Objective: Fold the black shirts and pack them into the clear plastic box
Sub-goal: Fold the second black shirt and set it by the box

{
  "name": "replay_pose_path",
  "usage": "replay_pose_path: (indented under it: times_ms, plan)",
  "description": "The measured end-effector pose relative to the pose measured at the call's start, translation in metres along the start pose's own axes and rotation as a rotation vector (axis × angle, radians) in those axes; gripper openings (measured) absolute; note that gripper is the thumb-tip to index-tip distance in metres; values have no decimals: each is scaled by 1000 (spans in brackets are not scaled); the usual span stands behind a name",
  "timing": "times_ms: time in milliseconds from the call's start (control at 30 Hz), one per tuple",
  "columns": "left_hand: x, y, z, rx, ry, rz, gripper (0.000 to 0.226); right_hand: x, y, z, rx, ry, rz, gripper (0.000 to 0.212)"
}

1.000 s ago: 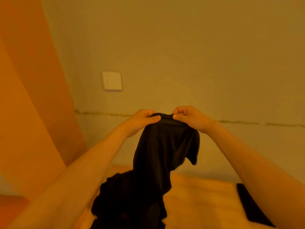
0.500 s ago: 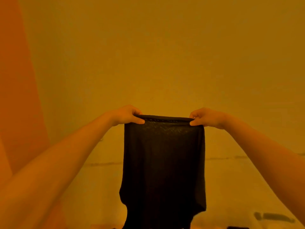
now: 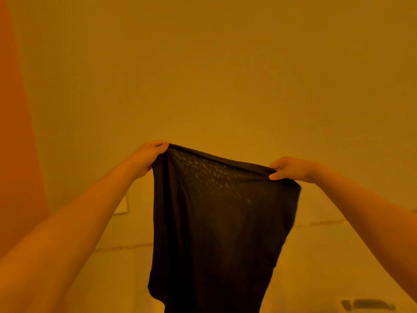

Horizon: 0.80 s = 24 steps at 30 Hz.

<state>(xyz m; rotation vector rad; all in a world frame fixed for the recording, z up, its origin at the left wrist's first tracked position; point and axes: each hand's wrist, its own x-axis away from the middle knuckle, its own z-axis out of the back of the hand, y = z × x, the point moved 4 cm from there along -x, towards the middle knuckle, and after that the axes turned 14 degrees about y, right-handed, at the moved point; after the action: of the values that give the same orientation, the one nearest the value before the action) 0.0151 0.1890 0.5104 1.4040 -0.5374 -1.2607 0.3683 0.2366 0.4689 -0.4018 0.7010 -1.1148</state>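
Note:
A black shirt [image 3: 216, 222] hangs in the air in front of a yellowish wall, stretched out along its top hem. My left hand [image 3: 147, 157] pinches the hem's left corner. My right hand [image 3: 291, 169] pinches the hem near its right end, a little lower than the left. The cloth hangs down past the bottom of the view, and light shows through its upper part. The clear plastic box is not in view.
A plain wall [image 3: 225, 75] fills the view, with an orange panel [image 3: 15, 154] along the left. A white wall plate [image 3: 123, 205] peeks out behind my left forearm. A dark mark [image 3: 367, 304] sits on the wall at the bottom right.
My hands moved apart from a bunched grip and spread the shirt's hem wide. The view tilted upward, and the right hand now sits lower than the left.

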Motion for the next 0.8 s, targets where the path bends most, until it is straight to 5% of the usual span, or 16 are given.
replay_pose_path:
  times_ms: [333,600,800]
  plan:
    - [-16,-1,-2,235,84,69,12,-11,-6,22,363,300,195,14]
    - [-34,6,20,-82,225,-158,7,-19,-14,45,452,189,142,21]
    - [-36,12,26,-184,165,-314,12,-17,-6,61,315,249,87,25]
